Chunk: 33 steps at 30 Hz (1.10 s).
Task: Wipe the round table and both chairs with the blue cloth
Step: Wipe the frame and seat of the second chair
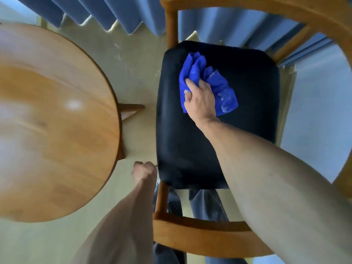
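The round tabletop (53, 119) is smeared with motion blur and runs off the left edge, so its far side is unseen. The right hand (201, 100) covers the middle of the blue cloth (194, 69), and its fingers are buried in the folds. The left hand (143, 171) is a closed fist at the corner of the dark seat (190, 149); whether it touches the seat cannot be told. The chair's wooden frame (190, 235) is cut off at the top and right edges, and the right forearm hides part of it.

blue pleated curtain (122, 14), pale floor (137, 69).
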{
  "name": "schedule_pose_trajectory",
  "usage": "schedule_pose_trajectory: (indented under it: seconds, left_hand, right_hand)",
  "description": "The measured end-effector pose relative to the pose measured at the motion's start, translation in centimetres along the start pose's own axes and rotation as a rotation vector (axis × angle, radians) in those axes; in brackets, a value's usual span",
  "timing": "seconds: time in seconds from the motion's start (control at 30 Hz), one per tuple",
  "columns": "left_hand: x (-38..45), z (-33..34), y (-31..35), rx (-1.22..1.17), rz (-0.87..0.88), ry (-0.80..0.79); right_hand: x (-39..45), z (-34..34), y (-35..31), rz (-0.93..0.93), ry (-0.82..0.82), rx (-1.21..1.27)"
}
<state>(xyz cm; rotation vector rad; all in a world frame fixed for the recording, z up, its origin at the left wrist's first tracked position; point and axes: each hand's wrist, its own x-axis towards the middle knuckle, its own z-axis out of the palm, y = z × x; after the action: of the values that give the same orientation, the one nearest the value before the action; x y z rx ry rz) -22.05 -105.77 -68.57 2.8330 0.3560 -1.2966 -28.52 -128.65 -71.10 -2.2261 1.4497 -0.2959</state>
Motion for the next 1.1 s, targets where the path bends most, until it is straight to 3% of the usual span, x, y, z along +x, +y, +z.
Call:
schedule_pose_trajectory:
  seconds: [0.1, 0.2, 0.37, 0.47, 0.57, 0.77, 0.83, 0.93, 1.0, 1.1]
  left_hand:
    - [0.6, -0.5, -1.3, -0.049, 0.050, 0.006]
    - [0.5, -0.8, 0.2, -0.130, 0.357, 0.114]
    - [-1.3, -1.6, 6.2, 0.077, 0.856, 0.197]
    - [-3.0, 0.0, 10.0, 0.304, 1.023, 0.215]
    - [-4.3, 2.9, 11.6, 0.499, 0.985, 0.205]
    - [-4.3, 3.4, 9.9, 0.412, 0.997, 0.292]
    - [-4.5, 3.1, 7.6, 0.367, 0.911, 0.283]
    - [-5.1, 3.2, 3.1, 0.312, 0.645, 0.149]
    - [-5.6, 3.2, 0.5, 0.384, 0.503, 0.041]
    - [-6.0, 3.4, -0.6, 0.563, 0.430, -0.015]
  right_hand:
    - [-2.3, 0.1, -2.2, -0.073, -0.082, -0.030]
    - [-3.5, -0.2, -3.8, 0.142, -0.106, 0.044]
    - [-6.5, -1.4, -1.9, 0.616, 0.247, 0.213]
    - [-8.7, -1.9, 1.5, 0.793, 0.323, 0.201]
    - [-10.8, -2.5, 4.7, 0.833, 0.287, 0.165]
    - [-12.1, -2.7, 6.6, 0.793, 0.197, 0.096]
    - [-11.9, -2.8, 5.9, 0.851, 0.184, 0.124]
    - [-11.9, -2.9, 4.6, 0.941, 0.163, 0.180]
    - [-12.1, -3.1, 3.3, 1.006, 0.148, 0.236]
    - [-12.5, -3.1, 1.7, 1.080, 0.116, 0.281]
